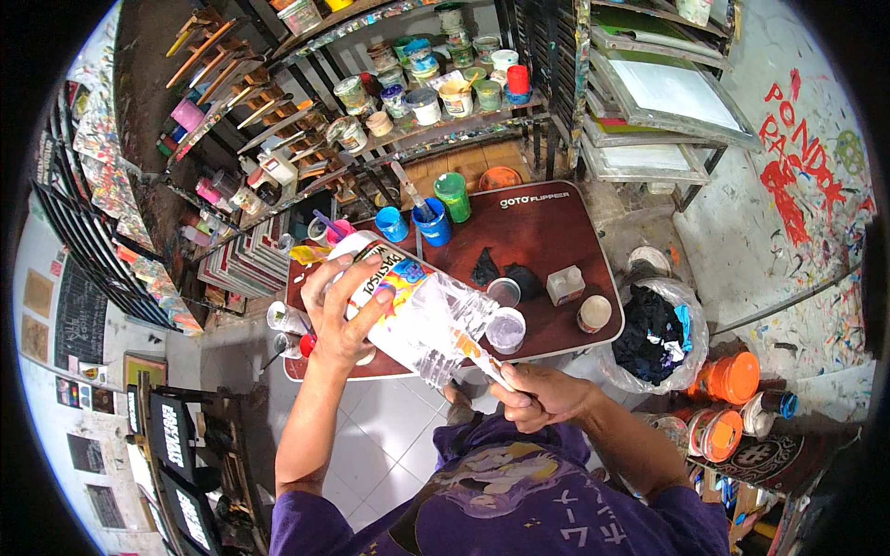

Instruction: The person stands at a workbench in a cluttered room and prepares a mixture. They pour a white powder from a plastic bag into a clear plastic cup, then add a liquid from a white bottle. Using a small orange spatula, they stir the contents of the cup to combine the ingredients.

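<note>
My left hand point(341, 310) grips a large clear plastic jar point(422, 310) with a colourful label, tilted on its side with the mouth toward the lower right. My right hand point(545, 397) holds a thin stick or spatula point(475, 355) whose tip reaches into the jar's mouth. Just past the jar, a small cup of pale liquid point(506, 328) stands on the dark red table point(556, 236), with another small clear cup point(503, 292) behind it.
On the table stand blue cups point(431, 222), a green cup point(452, 195), black rags point(505, 271), a white block-shaped bottle point(565, 284) and a round lid point(594, 313). Shelves of paint pots point(426, 88) rise behind. A bag of dark cloth point(654, 334) and orange-lidded tubs point(732, 378) sit at right.
</note>
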Motion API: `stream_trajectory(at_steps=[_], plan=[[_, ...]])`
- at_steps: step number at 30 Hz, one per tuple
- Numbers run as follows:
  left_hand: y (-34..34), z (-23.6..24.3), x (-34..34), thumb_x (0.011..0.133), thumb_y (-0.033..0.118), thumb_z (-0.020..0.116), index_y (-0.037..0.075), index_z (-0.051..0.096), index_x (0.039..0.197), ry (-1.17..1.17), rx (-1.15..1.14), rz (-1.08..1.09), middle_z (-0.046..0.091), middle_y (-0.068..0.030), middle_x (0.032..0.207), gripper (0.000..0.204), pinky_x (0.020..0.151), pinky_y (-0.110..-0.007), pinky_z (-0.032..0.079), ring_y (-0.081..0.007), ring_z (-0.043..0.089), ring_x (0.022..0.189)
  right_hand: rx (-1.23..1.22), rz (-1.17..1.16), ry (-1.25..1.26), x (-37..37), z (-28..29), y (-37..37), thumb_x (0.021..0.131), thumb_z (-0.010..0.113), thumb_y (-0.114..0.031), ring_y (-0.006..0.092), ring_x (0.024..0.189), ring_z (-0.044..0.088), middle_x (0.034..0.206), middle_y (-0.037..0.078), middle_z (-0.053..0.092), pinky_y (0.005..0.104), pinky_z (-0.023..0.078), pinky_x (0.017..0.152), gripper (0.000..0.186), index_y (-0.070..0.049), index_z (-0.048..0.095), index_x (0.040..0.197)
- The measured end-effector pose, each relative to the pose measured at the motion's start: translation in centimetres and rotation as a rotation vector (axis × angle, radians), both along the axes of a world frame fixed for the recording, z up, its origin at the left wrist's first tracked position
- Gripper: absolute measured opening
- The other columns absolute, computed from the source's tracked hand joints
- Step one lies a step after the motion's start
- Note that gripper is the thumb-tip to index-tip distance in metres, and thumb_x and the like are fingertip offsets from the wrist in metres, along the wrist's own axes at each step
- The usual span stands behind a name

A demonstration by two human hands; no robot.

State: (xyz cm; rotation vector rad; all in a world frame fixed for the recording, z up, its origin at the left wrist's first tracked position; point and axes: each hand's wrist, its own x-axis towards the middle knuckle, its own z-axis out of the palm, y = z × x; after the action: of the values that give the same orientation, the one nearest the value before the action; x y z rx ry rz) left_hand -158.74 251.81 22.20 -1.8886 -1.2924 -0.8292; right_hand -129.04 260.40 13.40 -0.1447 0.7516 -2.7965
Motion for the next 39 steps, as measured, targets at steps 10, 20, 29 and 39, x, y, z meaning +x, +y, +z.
stream_trajectory(at_steps=[10,20,29,39], plan=[[-0.4,1.9,0.6,0.057,0.014,0.088,0.020,0.060,0.128,-0.078,-0.080,-0.016,0.066,-0.0095,0.131,0.077,0.099,-0.048,0.044,-0.0363,0.058,0.118,0.877,-0.372,-0.152,1.8,0.5,0.3,0.112,0.032,-0.045,0.0067,0.056,0.034,0.063,-0.006,0.039,0.0261,0.031,0.052,0.052,-0.012,0.044,0.073],[-0.3,4.1,1.6,0.052,0.003,0.084,0.019,0.064,0.128,-0.068,-0.328,0.015,0.062,-0.0044,0.135,0.080,0.098,-0.046,0.047,-0.0342,0.055,0.121,1.461,-0.692,-0.231,3.7,0.0,2.0,0.107,0.048,-0.034,0.0244,0.053,0.060,0.065,0.011,0.060,0.0399,0.051,0.061,0.042,0.001,0.066,0.092],[1.2,3.5,2.4,0.054,0.001,0.083,0.018,0.065,0.129,-0.070,-0.474,0.024,0.062,-0.0040,0.132,0.079,0.099,-0.046,0.049,-0.0335,0.056,0.118,1.587,-0.794,-0.243,6.4,-5.0,2.6,0.104,0.055,-0.028,0.0329,0.065,0.067,0.074,0.018,0.067,0.0421,0.051,0.063,0.033,0.001,0.071,0.104],[3.9,-1.9,4.5,0.065,-0.007,0.070,0.013,0.067,0.124,-0.004,-0.653,0.076,0.064,-0.0080,0.123,0.063,0.097,-0.045,0.049,-0.0329,0.056,0.116,1.572,-0.616,-0.606,11.4,-4.1,3.1,0.106,0.050,-0.043,0.0399,0.065,0.057,0.070,0.021,0.061,0.0465,0.047,0.066,0.051,0.001,0.067,0.087]])
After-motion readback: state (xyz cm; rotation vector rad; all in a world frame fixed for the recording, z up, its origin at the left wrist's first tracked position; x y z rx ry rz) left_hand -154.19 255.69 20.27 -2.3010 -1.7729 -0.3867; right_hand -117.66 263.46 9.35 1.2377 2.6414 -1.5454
